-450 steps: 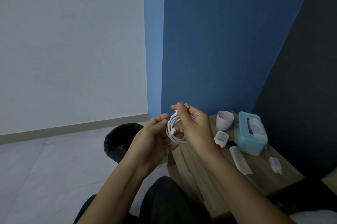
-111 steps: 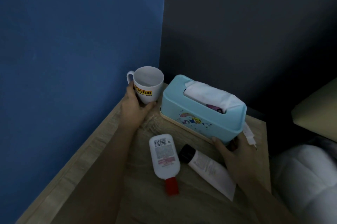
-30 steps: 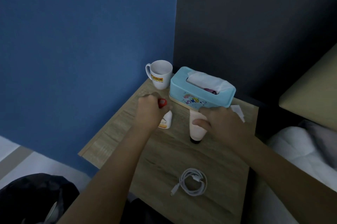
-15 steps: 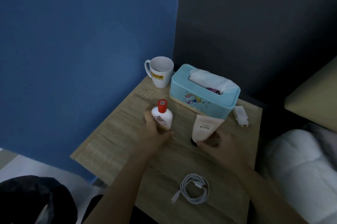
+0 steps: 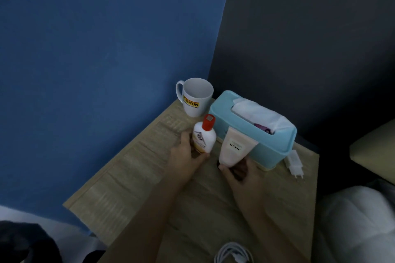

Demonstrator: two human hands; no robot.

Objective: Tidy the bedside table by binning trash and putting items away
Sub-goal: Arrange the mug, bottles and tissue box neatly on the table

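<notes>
By the tissue box [image 5: 274, 151], red-capped white bottle [image 5: 204, 139] and cream tube [image 5: 234, 149], upright.

You hold the white, red-capped lotion bottle [image 5: 204, 140] upright on the tabletop [image 5: 132, 177], just beside the cream tube [image 5: 234, 150] standing cap-down before the light-blue tissue box [image 5: 275, 149]; the white mug [image 5: 195, 102] stands behind.

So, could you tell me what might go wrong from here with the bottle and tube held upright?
The tube stands wide end up on its narrow cap and may topple once the right hand lets go. The bottle sits close to the mug, so the left hand could knock it over on withdrawing. The coiled cable lies on the table between the forearms and might get dragged off.
</notes>
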